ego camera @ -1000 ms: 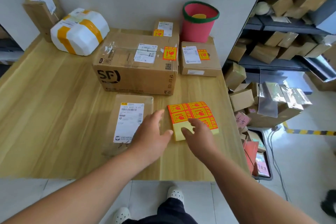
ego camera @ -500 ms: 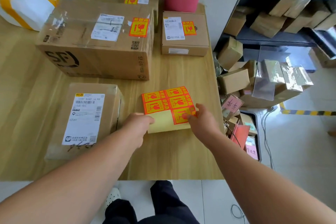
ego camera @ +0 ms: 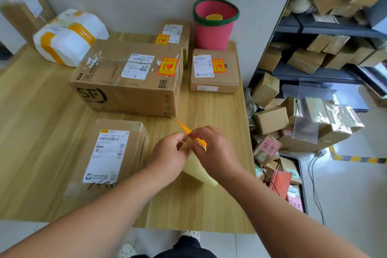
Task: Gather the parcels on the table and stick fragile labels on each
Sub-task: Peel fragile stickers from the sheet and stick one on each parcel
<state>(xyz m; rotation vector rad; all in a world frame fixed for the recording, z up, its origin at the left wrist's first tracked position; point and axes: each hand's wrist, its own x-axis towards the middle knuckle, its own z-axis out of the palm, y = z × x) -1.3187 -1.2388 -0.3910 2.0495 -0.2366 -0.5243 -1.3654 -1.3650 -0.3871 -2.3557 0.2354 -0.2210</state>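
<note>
Four cardboard boxes sit on the table (ego camera: pixel 41 132): a flat front box (ego camera: pixel 125 128) near the left forearm, a big box (ego camera: pixel 129 94) behind it, a small box (ego camera: pixel 215 81) to the right of that, and a back box (ego camera: pixel 173 31) by the wall. Three of them carry one orange fragile label each: the big box (ego camera: pixel 167 66), the small box (ego camera: pixel 218 66) and the back box (ego camera: pixel 162 39). The front box shows only a white shipping slip. A white parcel (ego camera: pixel 65 46) banded in yellow tape lies at the far left, too blurred to tell whether it is one or two, and a brown box (ego camera: pixel 23 12) leans at the wall behind it. One pink bucket (ego camera: pixel 213 33) stands at the back right corner. The single label sheet (ego camera: pixel 199 174) is lifted off the table, between the two hands and just right of the front box. The left hand (ego camera: pixel 169 153) has a narrow grip, fingers curled, pinching the sheet's upper edge; the right hand (ego camera: pixel 213 148) pinches the orange part beside it, the two grips almost touching. The pale backing hangs below both grips; an orange corner sticks up toward the big box.
</note>
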